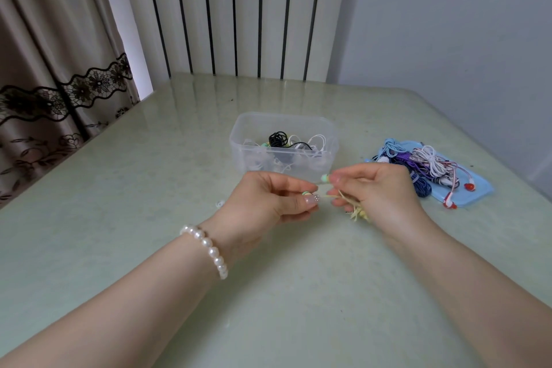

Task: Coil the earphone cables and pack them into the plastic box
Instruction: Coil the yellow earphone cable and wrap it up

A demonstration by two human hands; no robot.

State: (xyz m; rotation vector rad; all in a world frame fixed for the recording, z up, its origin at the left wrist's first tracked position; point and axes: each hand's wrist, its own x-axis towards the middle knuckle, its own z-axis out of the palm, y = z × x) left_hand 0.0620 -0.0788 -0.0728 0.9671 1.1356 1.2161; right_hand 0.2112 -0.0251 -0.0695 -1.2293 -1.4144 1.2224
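Both hands meet just in front of the box (283,140) above the pale green bench (149,248). The left hand (268,200) pinches a green-tipped earbud (307,194) between thumb and forefinger. The right hand (379,188) has its fingers curled round a yellow cable (357,212), whose bunched loops hang below the palm, and pinches a second earbud (325,179) at its fingertips. A thin stretch of cable runs between the two hands. The clear box stands open and already holds black and white coils. To its right, a tangle of earphones (424,164) in blue, purple, white and red lies on a blue lid (466,191). A pearl bracelet (209,248) circles the left wrist. No writing or brand can be read anywhere
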